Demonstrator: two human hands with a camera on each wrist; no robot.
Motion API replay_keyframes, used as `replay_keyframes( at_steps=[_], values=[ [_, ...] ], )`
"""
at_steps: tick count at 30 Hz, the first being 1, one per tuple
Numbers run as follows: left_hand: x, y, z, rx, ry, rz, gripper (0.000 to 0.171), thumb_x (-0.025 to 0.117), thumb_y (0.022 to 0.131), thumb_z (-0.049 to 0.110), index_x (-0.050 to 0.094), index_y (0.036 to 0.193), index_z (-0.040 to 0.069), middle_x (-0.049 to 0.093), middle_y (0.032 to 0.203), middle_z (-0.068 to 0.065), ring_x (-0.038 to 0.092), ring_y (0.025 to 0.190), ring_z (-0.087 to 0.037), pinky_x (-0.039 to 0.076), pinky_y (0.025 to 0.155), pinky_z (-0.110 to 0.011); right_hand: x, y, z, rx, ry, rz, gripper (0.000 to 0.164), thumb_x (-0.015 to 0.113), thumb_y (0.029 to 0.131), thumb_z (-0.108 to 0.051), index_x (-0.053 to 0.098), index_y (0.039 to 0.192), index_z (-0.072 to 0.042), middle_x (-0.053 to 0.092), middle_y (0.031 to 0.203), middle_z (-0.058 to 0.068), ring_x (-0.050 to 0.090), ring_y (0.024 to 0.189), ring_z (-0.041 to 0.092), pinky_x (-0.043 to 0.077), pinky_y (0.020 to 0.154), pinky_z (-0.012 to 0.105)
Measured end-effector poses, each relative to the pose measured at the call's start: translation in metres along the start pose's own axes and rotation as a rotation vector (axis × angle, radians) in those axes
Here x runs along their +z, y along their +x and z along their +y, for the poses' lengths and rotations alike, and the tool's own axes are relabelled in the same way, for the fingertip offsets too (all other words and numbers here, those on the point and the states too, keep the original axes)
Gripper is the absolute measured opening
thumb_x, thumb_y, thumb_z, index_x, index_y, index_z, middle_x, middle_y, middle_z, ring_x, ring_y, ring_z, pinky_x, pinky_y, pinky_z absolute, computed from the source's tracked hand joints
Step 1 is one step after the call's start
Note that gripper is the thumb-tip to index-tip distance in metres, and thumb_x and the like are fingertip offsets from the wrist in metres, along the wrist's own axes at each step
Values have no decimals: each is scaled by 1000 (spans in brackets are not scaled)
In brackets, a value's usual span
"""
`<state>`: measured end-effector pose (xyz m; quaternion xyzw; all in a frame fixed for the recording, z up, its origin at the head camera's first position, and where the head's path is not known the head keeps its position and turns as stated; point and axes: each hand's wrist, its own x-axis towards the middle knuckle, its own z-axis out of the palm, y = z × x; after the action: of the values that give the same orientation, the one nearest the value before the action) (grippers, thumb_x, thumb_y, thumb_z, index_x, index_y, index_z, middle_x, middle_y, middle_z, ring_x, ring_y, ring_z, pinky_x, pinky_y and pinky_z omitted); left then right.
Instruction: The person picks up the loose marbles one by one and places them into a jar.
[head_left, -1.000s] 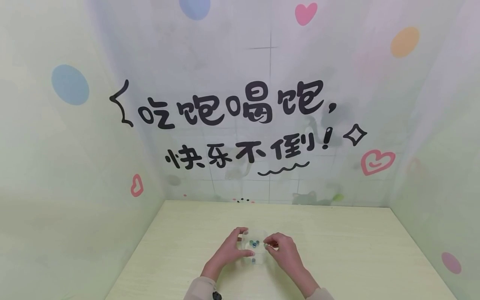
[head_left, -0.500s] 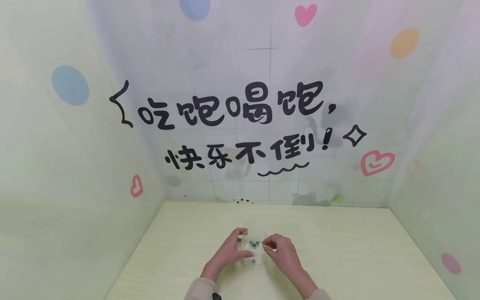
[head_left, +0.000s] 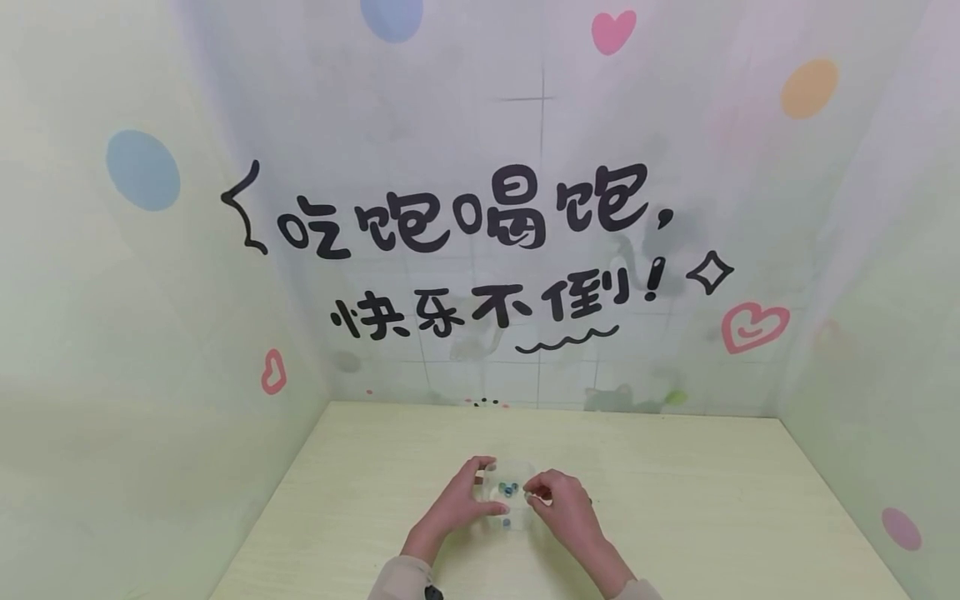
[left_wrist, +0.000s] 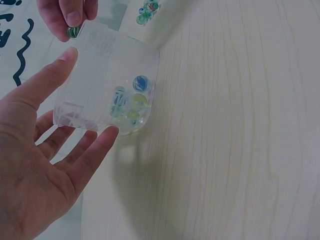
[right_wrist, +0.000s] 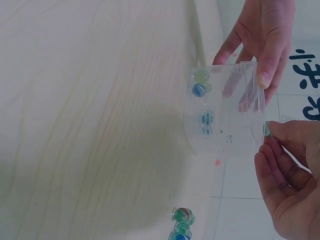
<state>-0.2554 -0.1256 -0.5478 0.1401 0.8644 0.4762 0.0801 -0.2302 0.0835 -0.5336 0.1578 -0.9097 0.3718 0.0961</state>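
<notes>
A clear plastic box [head_left: 517, 468] stands on the table between the hands. My left hand [head_left: 459, 502] holds it from the left, thumb on the near side and fingers round the far side. Several glass marbles lie at its bottom, among them a blue swirled marble [left_wrist: 141, 83] and a yellowish marble [left_wrist: 138, 102]. At the box's top rim, my right hand [head_left: 564, 502] pinches a green glass marble [left_wrist: 73, 32] between thumb and forefinger. In the right wrist view that marble touches or nearly touches the rim beside the right fingertips [right_wrist: 274, 126].
A small cluster of glass marbles [right_wrist: 182, 216] lies on the pale wood-grain table [head_left: 690, 492], on the right hand's side. Behind the table rises a wall [head_left: 480, 367] with black lettering, and side walls stand to the left and right.
My right hand has shifted slightly left, bringing the marble closer against the box's rim. The left hand and the box have stayed in place.
</notes>
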Motion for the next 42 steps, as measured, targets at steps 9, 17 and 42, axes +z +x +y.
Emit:
replay_keyframes(
  at_steps=[9,17,42],
  values=[
    [0,0,-1,-2,-4,-4,78,84,81,20,41,145,5,46,148,-21,51,128,-44,48,103,-60,0,-1,0,-16,-2,9,11,77,82,-4,75,90,-11,72,86,-2,63,75,6,56,66,19],
    [0,1,-2,-6,-4,-6,78,83,82,22,41,146,6,46,148,-21,51,129,-43,48,104,-59,-1,-3,1,-20,-3,28,14,78,81,-2,74,91,-11,72,87,-1,63,76,7,57,66,19],
    [0,-2,1,1,-6,6,76,83,81,19,42,144,6,46,148,-21,51,128,-44,48,103,-60,-11,-7,10,62,39,117,17,77,80,1,73,94,-9,74,91,4,67,80,14,60,70,22]
  ],
)
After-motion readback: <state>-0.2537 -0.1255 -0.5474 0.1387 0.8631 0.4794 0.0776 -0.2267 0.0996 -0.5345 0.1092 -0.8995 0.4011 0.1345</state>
